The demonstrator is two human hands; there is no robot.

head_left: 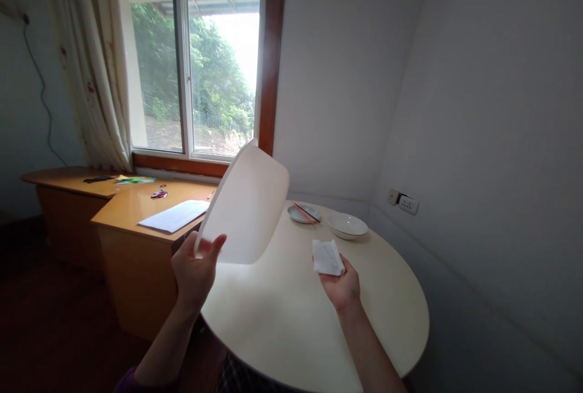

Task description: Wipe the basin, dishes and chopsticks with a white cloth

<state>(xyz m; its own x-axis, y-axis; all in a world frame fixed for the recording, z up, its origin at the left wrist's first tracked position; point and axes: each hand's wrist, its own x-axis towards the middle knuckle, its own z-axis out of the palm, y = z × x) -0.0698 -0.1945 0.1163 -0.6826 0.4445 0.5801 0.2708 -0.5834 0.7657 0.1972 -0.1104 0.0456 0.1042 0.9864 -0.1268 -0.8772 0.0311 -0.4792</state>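
My left hand (197,271) is closed on the lower rim of a large white plate (246,205), held up and tilted on edge above the left side of the round white table (291,314). My right hand (342,285) grips a folded white tissue (327,257) over the table, a little to the right of the plate and apart from it.
At the table's far side sit a small grey dish with red chopsticks (304,213) and a white bowl (347,225). A wooden desk (136,211) on the left carries white paper (175,215) and small items. A wall socket (404,201) is on the right; a window (195,65) is behind.
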